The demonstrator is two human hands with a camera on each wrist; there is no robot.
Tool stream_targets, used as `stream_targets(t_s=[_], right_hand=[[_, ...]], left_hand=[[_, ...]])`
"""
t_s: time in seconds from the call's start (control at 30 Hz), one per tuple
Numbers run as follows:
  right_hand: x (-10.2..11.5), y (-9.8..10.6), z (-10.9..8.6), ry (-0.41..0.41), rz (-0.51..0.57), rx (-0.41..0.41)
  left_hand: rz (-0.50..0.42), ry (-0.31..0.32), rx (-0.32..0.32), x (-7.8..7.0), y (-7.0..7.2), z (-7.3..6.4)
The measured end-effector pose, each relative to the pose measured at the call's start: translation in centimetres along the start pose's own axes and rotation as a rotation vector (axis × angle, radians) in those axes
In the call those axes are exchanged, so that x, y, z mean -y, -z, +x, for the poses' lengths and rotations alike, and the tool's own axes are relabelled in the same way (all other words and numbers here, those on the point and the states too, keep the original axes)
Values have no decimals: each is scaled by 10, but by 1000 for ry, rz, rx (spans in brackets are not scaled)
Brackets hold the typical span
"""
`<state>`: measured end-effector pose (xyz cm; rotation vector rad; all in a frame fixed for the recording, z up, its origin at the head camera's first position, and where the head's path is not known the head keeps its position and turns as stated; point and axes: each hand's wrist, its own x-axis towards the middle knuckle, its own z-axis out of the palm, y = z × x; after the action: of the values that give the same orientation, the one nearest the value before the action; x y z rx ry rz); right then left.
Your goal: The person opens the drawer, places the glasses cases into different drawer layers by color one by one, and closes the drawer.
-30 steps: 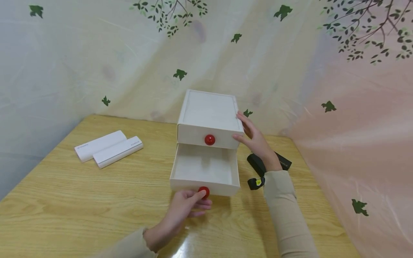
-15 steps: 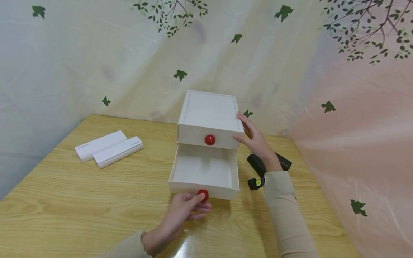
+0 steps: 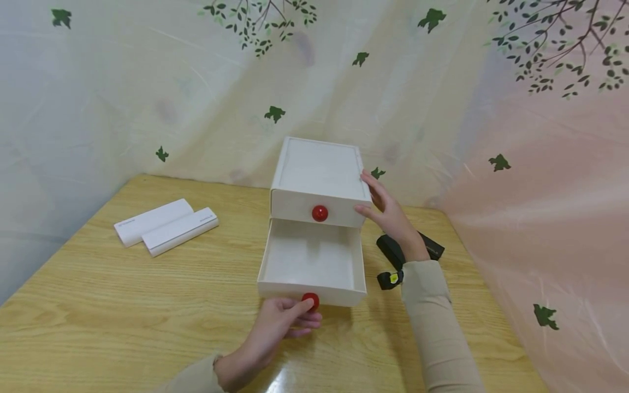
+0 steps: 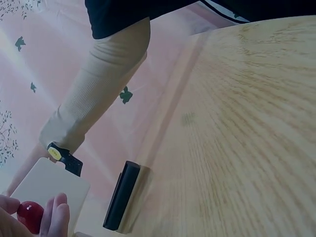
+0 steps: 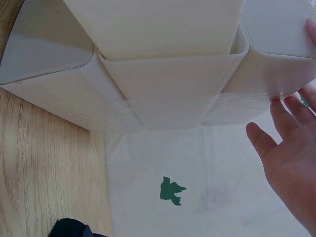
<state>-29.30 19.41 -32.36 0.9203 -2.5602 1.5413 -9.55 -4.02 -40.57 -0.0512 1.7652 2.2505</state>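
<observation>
"So, which step do you have in hand?"

"Working the middle drawer [image 3: 339, 295] by its red knob [image 4: 30, 216], I'd judge. It juts well forward below the closed top drawer [image 3: 295, 203], and the right wrist view shows me a bottom tier [image 5: 44, 42] under it. My left hand [image 3: 277, 322] pinches the knob between thumb and fingers."

"And the other of your hands?"

"My right hand [image 3: 390, 218] is spread, fingers along the side of the white drawer cabinet [image 3: 321, 166], thumb on its front, bracing more than gripping. The cabinet stands on the table [image 3: 216, 322], slim white boxes [image 3: 152, 221] well to its left, a black box [image 3: 432, 245] near my right wrist."

"What does the next move call for?"

"A straight, level pull or push, I think, with the right hand as brace. The cabinet looks light, so it could tip or skid."
</observation>
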Motion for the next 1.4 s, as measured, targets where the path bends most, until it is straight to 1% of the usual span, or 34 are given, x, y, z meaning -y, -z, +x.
stream_targets(t_s=[0.23, 0.4, 0.5, 0.63, 0.73, 0.9, 1.0, 1.13, 1.23, 1.3, 1.4], right_hand=[[-1, 0, 1, 6, -8, 3], [-2, 0, 1, 5, -8, 0], [-2, 0, 1, 2, -10, 1], [-3, 0, 1, 1, -4, 6], [-4, 1, 1, 5, 6, 6], [-4, 1, 1, 10, -3, 1], [-3, 1, 1, 10, -3, 5], [-2, 1, 1, 6, -5, 5], [-2, 1, 1, 2, -5, 1], [-3, 0, 1, 1, -7, -2], [-3, -1, 1, 1, -18, -4]], left_hand=[[-1, -6, -8, 2, -1, -1], [-13, 1, 12, 2, 4, -1], [-6, 14, 9, 0, 12, -3], [10, 44, -31, -5, 25, -6], [12, 54, -46, -10, 34, -10], [34, 21, -62, -17, 49, -18], [52, 16, -114, -19, 60, -23], [69, 27, -218, -20, 74, -27], [86, 34, -286, -20, 85, -26], [112, 31, -317, -21, 91, -25], [173, 20, -329, -23, 100, -21]])
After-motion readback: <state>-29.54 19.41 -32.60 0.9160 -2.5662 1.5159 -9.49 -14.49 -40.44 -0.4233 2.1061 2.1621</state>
